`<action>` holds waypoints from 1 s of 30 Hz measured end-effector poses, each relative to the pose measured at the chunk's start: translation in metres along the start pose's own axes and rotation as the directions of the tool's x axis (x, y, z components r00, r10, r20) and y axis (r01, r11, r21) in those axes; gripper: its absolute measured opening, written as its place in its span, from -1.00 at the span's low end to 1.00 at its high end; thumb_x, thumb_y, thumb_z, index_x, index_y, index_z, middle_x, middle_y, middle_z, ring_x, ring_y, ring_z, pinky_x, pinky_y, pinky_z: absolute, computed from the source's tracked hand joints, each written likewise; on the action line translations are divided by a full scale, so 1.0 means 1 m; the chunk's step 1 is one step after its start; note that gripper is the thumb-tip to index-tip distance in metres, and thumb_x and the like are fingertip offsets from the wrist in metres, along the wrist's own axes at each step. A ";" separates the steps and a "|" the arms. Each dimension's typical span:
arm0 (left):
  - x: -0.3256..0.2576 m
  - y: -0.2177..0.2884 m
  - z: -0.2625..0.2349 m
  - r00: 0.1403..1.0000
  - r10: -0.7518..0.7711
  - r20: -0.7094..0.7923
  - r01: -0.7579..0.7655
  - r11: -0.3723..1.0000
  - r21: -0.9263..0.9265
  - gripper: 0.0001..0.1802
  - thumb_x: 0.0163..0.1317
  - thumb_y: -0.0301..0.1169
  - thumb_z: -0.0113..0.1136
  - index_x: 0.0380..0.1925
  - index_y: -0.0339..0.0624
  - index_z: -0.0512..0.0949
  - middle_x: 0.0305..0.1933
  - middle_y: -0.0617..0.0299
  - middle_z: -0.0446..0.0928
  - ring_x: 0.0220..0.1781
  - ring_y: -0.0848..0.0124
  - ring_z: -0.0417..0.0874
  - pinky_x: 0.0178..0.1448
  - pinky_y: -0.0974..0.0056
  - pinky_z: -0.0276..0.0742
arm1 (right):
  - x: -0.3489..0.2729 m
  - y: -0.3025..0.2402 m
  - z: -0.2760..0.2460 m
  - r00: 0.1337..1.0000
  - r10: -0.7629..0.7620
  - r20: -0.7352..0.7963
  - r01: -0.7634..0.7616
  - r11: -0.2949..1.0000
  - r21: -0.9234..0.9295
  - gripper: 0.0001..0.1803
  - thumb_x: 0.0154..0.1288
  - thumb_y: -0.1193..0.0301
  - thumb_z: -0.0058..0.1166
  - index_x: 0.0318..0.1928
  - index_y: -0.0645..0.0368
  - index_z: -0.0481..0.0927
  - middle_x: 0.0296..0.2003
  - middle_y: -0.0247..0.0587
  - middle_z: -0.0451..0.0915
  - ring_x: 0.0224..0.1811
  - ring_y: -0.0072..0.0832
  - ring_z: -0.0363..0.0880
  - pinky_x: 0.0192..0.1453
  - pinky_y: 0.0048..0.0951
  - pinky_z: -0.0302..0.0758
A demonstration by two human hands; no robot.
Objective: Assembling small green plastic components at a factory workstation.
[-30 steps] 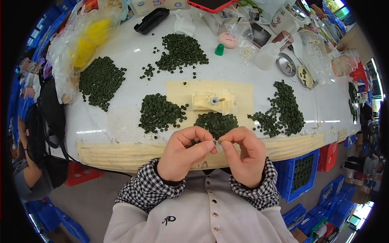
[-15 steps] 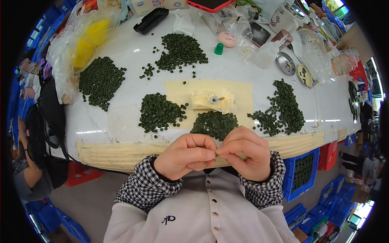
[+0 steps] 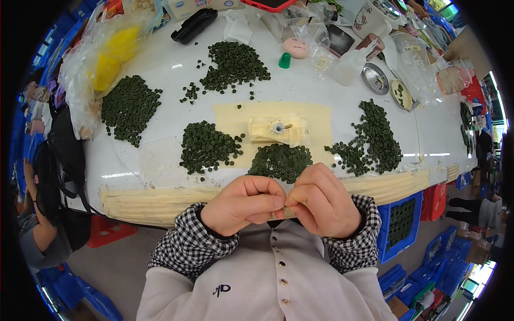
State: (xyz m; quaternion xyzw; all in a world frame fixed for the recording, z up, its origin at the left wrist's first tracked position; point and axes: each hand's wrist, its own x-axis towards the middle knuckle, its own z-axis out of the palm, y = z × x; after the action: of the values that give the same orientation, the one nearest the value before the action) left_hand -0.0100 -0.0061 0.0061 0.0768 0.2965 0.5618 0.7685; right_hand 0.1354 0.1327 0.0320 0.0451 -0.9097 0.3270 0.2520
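Observation:
Close together over the table's front edge, my left hand (image 3: 243, 207) and my right hand (image 3: 325, 204) meet at the fingertips. Both are pinched closed, and whatever lies between them is too small and hidden to name. Just beyond is a pile of small dark green round pieces (image 3: 281, 162). Behind that pile sits a tape-wrapped block (image 3: 262, 130) with a metal fitting and a thin brownish pin (image 3: 288, 127) sticking out of it. More such pieces form a heap to the left (image 3: 206, 148) and a spread-out heap to the right (image 3: 381, 140).
Two more green heaps lie at far left (image 3: 130, 109) and far middle (image 3: 235, 64). A black case (image 3: 194, 25), a green cone (image 3: 285, 60), a pink egg-shaped thing (image 3: 295, 47) and round tins (image 3: 375, 78) line the back. A blue crate (image 3: 400, 227) stands below the table at right.
My hands stay pinched together at nearly the same place. The right hand has turned slightly, its knuckles higher. The whole view has shifted a little.

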 end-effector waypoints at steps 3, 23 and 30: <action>0.000 0.001 0.004 0.996 0.062 -0.065 -0.060 0.997 0.044 -0.92 0.25 -0.49 0.09 -0.30 -0.28 0.52 -0.39 0.21 0.56 -0.60 0.72 0.21 -0.55 0.57 0.07 | -0.003 0.001 0.003 0.999 0.034 -0.017 -0.035 0.997 -0.063 -0.73 -0.10 0.61 0.15 -0.32 0.25 0.41 -0.39 -0.12 0.38 -0.37 -0.22 0.40 -0.29 -0.34 0.41; 0.003 -0.017 0.007 0.837 0.514 -0.186 -0.459 0.845 0.273 -0.85 0.05 -0.64 0.28 -0.34 -0.26 0.59 -0.32 0.28 0.59 -0.37 0.64 0.42 -0.24 0.51 0.37 | -0.005 -0.014 0.027 0.906 0.333 -0.263 -0.294 0.939 0.177 -0.81 0.01 0.68 0.07 -0.32 0.29 0.41 -0.38 -0.10 0.40 -0.34 -0.24 0.41 -0.28 -0.38 0.39; 0.001 -0.016 0.011 0.882 0.399 -0.252 -0.391 0.917 0.082 -0.88 0.12 -0.66 0.19 -0.34 -0.24 0.53 -0.31 0.26 0.55 -0.45 0.61 0.44 -0.40 0.52 0.34 | -0.002 -0.014 0.030 0.902 0.221 -0.372 -0.228 0.973 0.025 -0.80 -0.04 0.68 0.15 -0.34 0.27 0.47 -0.40 -0.15 0.43 -0.40 -0.27 0.43 -0.35 -0.39 0.39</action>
State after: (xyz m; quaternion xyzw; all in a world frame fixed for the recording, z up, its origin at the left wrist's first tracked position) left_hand 0.0099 -0.0083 0.0075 0.0713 0.3820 0.7073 0.5906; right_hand 0.1273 0.1030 0.0194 -0.1249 -0.8475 0.3479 0.3809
